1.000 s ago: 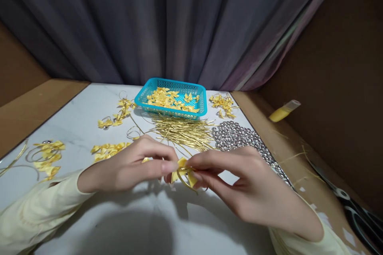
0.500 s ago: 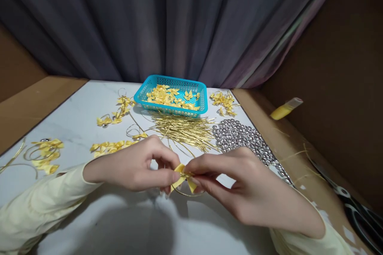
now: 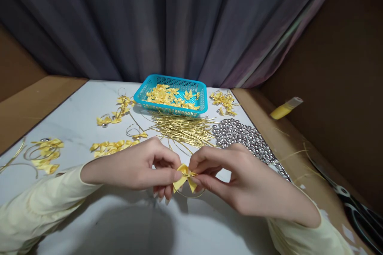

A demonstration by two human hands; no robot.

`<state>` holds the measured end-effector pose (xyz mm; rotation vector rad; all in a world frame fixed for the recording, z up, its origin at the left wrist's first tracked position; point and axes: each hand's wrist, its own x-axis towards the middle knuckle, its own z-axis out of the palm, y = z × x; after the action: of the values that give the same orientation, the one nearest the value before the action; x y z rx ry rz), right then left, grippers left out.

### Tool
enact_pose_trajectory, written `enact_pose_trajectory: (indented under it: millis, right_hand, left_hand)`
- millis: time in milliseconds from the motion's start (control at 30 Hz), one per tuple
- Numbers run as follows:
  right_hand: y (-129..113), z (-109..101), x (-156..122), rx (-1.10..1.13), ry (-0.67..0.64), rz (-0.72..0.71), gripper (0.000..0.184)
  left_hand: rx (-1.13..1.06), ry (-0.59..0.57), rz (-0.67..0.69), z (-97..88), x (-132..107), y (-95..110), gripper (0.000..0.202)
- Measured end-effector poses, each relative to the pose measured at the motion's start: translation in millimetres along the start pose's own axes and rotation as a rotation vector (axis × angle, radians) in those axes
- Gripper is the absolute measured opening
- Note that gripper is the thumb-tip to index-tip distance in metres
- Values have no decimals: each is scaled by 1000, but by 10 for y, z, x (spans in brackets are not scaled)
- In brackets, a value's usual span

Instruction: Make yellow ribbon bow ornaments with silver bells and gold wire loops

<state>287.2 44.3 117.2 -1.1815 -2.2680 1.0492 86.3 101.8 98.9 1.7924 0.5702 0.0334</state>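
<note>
Between my two hands is a yellow ribbon bow (image 3: 181, 182) with a thin gold cord (image 3: 191, 197) that curves in a loop below it. My left hand (image 3: 143, 169) pinches the bow's left side between thumb and forefinger, its other fingers curled beneath. At the bow's right side, the thumb and forefinger of my right hand (image 3: 233, 179) are pinched on the ribbon close to the knot. The knot shows a small gold bit at the centre; its details are too small to make out.
A blue basket (image 3: 170, 108) of yellow bows stands at the back. Before it lie gold cords (image 3: 185, 129), with silver beads (image 3: 239, 135) to the right. Finished-looking bow loops (image 3: 46, 153) and a row of bows (image 3: 110, 148) lie left. Scissors (image 3: 350, 203) rest at the right edge.
My right thumb and forefinger have shifted slightly, uncovering more of the bow's middle. The bow and its cord loop have moved a little to the right.
</note>
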Motion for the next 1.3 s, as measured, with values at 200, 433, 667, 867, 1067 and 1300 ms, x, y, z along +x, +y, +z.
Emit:
enact_pose_trajectory:
  millis: [200,433,667,867,1067,1300]
  right_hand:
    - [41,18,23,-75,53,-100,6]
    - [130,39,80,-99,-9,-176,21]
    - [158,38,55,-140,-14,-133,22]
    - [136,-95,24,-14,3,-116,12]
    - [371,-101,152,590,-457,82,35]
    - [502,-37,259,579,-480,135,5]
  left_hand:
    - [128,46,-3,25,-8,17,25]
    - [365,109,44,88,-3,-12,24]
    - [379,104,31,105,-7,15,22]
    - [77,62,-62,49,-1,21,23]
    - [-112,11,-59,37,-1,15,23]
    - [-107,-5,-92,36,-2,26,20]
